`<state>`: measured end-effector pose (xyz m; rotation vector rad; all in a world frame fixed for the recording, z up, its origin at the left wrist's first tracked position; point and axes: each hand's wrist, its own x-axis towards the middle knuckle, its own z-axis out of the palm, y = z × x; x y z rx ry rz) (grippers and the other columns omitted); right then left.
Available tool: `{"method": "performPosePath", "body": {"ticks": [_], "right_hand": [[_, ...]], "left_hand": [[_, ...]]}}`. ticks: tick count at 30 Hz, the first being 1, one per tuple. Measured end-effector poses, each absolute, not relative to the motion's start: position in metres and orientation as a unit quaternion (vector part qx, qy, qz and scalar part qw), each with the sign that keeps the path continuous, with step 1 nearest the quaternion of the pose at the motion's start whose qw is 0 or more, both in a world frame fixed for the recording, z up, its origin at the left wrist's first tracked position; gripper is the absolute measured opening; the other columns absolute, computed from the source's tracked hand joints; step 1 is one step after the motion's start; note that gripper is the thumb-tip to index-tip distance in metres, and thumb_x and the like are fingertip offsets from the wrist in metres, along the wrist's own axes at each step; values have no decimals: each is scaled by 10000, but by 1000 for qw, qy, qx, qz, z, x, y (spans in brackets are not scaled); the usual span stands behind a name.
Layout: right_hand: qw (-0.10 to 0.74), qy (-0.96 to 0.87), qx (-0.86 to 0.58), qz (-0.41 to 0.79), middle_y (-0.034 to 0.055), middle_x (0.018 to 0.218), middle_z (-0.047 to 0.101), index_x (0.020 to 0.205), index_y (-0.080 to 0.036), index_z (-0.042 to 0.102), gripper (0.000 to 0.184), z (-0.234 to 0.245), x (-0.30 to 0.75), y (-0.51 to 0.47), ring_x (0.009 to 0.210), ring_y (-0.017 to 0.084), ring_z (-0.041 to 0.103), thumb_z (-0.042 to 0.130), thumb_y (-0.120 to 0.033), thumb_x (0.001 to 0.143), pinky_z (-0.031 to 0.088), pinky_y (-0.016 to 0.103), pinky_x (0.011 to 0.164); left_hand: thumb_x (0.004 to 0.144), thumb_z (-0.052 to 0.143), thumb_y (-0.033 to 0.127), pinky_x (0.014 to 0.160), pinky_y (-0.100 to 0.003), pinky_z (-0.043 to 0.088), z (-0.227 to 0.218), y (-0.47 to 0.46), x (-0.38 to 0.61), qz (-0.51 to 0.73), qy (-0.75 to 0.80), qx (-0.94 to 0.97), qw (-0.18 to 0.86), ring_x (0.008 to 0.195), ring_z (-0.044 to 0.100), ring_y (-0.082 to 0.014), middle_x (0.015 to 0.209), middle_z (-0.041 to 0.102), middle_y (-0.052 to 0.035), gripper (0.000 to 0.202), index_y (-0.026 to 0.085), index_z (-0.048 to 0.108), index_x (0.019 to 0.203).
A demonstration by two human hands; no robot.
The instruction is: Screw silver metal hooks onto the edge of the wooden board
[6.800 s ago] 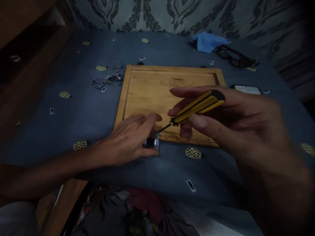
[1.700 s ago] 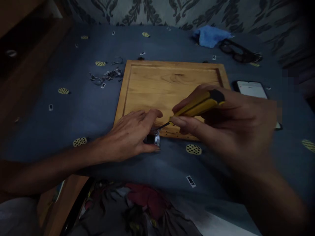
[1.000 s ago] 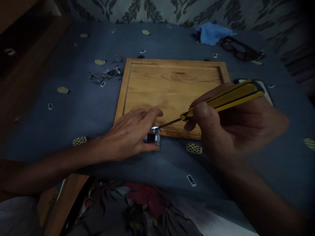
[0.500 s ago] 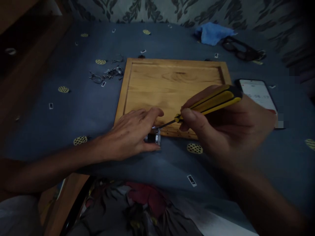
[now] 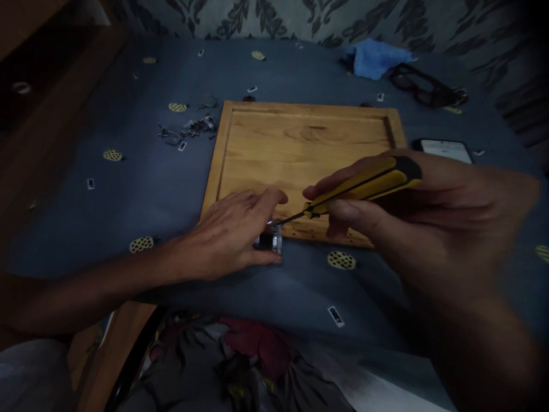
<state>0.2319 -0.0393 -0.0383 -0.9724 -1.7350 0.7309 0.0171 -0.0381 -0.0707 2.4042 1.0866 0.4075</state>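
Note:
My left hand (image 5: 229,234) lies on the blue cloth at the near edge of a wooden board (image 5: 300,149), its fingers closed round a small metal part (image 5: 273,240) that stands against the board's edge. My right hand (image 5: 429,217) grips a yellow and black screwdriver (image 5: 362,184) by the handle. The thin shaft slants down to the left and its tip rests on top of the metal part. Most of the part is hidden under my left fingers.
A pile of small metal pieces (image 5: 189,129) lies left of the board. A blue rag (image 5: 375,57) and dark glasses (image 5: 424,90) lie at the back right, a phone (image 5: 444,150) right of the board. The blue patterned cloth (image 5: 141,189) covers the table; a patterned wall stands behind.
My right hand has turned and regripped the screwdriver, the handle swinging out to the right and back. The tip stayed on the metal part. My left hand has not moved.

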Motion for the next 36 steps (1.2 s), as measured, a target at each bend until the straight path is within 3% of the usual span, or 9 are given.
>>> {"method": "performPosePath", "body": {"ticks": [5, 7, 11, 15, 19, 25, 28, 32, 36], "right_hand": [[484, -727, -415, 256, -49, 771, 732, 821, -340, 750, 117, -36, 224, -41, 593, 170, 678, 858, -383, 828, 563, 322, 498], [476, -737, -394, 273, -43, 825, 742, 923, -345, 772, 95, -35, 229, -38, 629, 162, 697, 832, -372, 855, 582, 302, 515], [427, -756, -340, 362, -34, 1002, 787, 1161, -401, 773, 298, -32, 241, -33, 732, 174, 753, 801, -326, 874, 646, 286, 560], [454, -716, -383, 366, -80, 1009, 799, 964, -394, 811, 154, -31, 238, -37, 777, 161, 764, 776, -259, 899, 660, 271, 620], [470, -731, -389, 305, -66, 830, 771, 874, -349, 790, 43, -35, 230, -40, 558, 155, 669, 829, -340, 858, 556, 305, 471], [474, -733, -425, 240, -51, 721, 687, 768, -338, 709, 200, -38, 228, -36, 555, 164, 620, 862, -460, 807, 489, 329, 438], [462, -749, -401, 256, -59, 794, 707, 875, -368, 747, 93, -34, 232, -34, 597, 154, 662, 835, -380, 848, 545, 313, 486], [444, -751, -376, 314, -41, 1040, 784, 1093, -440, 771, 213, -32, 239, -33, 636, 185, 714, 772, -363, 895, 596, 342, 503], [449, -728, -391, 340, -24, 957, 802, 1062, -429, 798, 182, -32, 238, -36, 557, 196, 691, 786, -386, 886, 571, 356, 451]], "left_hand": [[845, 818, 387, 921, -416, 559, -70, -37, 17, 149, 390, 872, 256, 1160, 670, -297, 1218, 690, -97, 615, 215, 452, 1309], [840, 822, 410, 888, -408, 559, -69, -37, 17, 143, 395, 869, 261, 1104, 678, -291, 1152, 696, -84, 609, 209, 465, 1291], [844, 824, 409, 881, -395, 549, -68, -38, 16, 142, 398, 870, 253, 1081, 678, -284, 1111, 697, -70, 640, 204, 455, 1324], [847, 819, 405, 887, -396, 548, -70, -39, 16, 152, 389, 874, 250, 1099, 672, -290, 1166, 688, -92, 651, 197, 451, 1342], [848, 811, 385, 908, -403, 549, -70, -39, 16, 152, 393, 869, 260, 1096, 668, -282, 1137, 688, -74, 626, 215, 455, 1334], [861, 787, 388, 908, -414, 550, -71, -39, 16, 157, 392, 868, 261, 1117, 666, -285, 1191, 685, -82, 572, 227, 464, 1305], [835, 814, 377, 847, -394, 546, -70, -38, 17, 148, 396, 868, 262, 1047, 670, -279, 1098, 689, -62, 575, 226, 470, 1270], [824, 823, 361, 849, -393, 537, -67, -38, 18, 141, 401, 865, 265, 1051, 673, -285, 1087, 691, -60, 619, 209, 455, 1299], [814, 833, 361, 868, -396, 534, -67, -38, 19, 137, 404, 867, 259, 1077, 670, -291, 1125, 690, -73, 631, 203, 461, 1299]]}}
